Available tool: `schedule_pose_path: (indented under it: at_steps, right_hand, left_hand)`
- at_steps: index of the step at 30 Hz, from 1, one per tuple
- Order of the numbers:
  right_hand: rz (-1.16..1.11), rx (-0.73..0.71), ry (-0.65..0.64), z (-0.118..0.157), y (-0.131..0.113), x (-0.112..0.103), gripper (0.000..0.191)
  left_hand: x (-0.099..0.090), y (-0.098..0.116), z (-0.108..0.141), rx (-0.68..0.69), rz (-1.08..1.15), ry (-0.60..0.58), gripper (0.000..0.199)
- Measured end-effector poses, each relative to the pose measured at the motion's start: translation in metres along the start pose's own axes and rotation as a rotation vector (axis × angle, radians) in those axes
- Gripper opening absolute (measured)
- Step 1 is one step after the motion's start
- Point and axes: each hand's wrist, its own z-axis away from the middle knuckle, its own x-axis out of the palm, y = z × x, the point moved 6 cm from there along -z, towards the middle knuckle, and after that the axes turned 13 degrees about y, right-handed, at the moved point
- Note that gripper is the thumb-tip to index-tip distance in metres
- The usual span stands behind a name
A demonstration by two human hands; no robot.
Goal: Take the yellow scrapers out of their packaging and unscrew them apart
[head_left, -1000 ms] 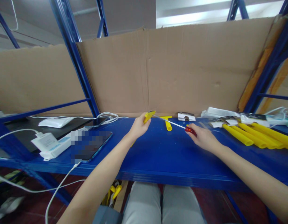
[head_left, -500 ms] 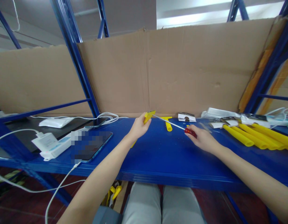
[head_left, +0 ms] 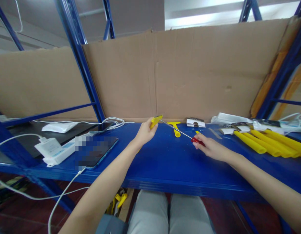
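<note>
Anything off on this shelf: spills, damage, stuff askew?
Mostly fine. The tall brown cardboard sheet looks worn: nicked top edge, small dent right of centre. One yellow T-shaped tool lies apart from the row of yellow tubular handles, possibly deliberate. No spill visible.

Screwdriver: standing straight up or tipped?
Tipped. The screwdriver slants sideways from the right hand toward the yellow tool in the left hand.

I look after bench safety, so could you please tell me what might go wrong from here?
The screwdriver in the right hand points at the yellow piece in the left hand; if it slips, it could jab those fingers.

The phone lies near the shelf's front edge, its cable hanging over; the left forearm is nearby and might snag it.
</note>
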Motion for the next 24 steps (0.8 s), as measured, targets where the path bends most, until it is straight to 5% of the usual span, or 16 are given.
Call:
schedule_pose_path:
  at_steps: [12, 24]
  right_hand:
    - [0.588, -0.175, 0.368, 0.001, -0.013, -0.025, 0.032]
    - [0.2, -0.053, 0.051, -0.003, -0.009, -0.004, 0.029]
  left_hand:
    - [0.003, -0.001, -0.001, -0.012, 0.042, 0.025, 0.026]
    - [-0.001, -0.005, -0.002, -0.016, 0.017, 0.083, 0.022]
